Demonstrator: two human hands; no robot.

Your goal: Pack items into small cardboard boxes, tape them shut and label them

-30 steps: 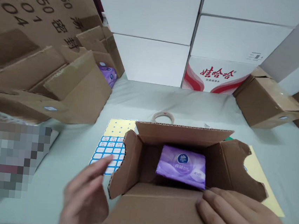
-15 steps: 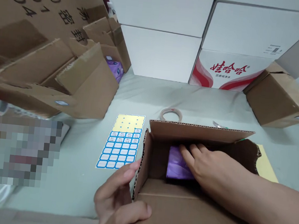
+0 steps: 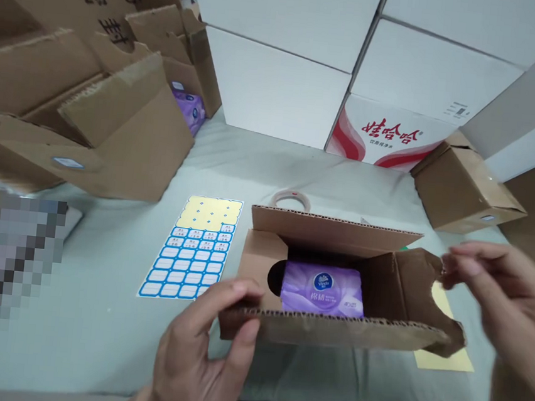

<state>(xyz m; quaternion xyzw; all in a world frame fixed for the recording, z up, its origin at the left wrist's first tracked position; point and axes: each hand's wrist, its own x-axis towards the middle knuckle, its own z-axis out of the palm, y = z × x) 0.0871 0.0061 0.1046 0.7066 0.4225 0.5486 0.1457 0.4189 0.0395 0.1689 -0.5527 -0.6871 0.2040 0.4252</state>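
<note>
An open cardboard box (image 3: 330,331) stands in front of me with its flaps up. Inside lies a purple tissue pack (image 3: 322,291) with a blue and white logo. At the box's near left corner, my left hand (image 3: 209,340) pinches the front flap between thumb and fingers. My right hand (image 3: 499,292) is at the opposite end, its thumb and index finger closed on the upper edge of the right flap (image 3: 413,281). Left of the box lies a sheet of blue-bordered labels (image 3: 191,250), some with writing on them.
A tape roll (image 3: 291,199) lies behind the box, and a yellow sheet (image 3: 451,354) is partly under its right end. White cartons (image 3: 278,88) are stacked at the back. Brown boxes stand at left (image 3: 132,131) and right (image 3: 468,182). A pixelated patch covers the left edge.
My right hand has come out of the box and moved right to its end flap. The tissue pack now shows its printed face. The front flap stands higher, and the view has shifted.
</note>
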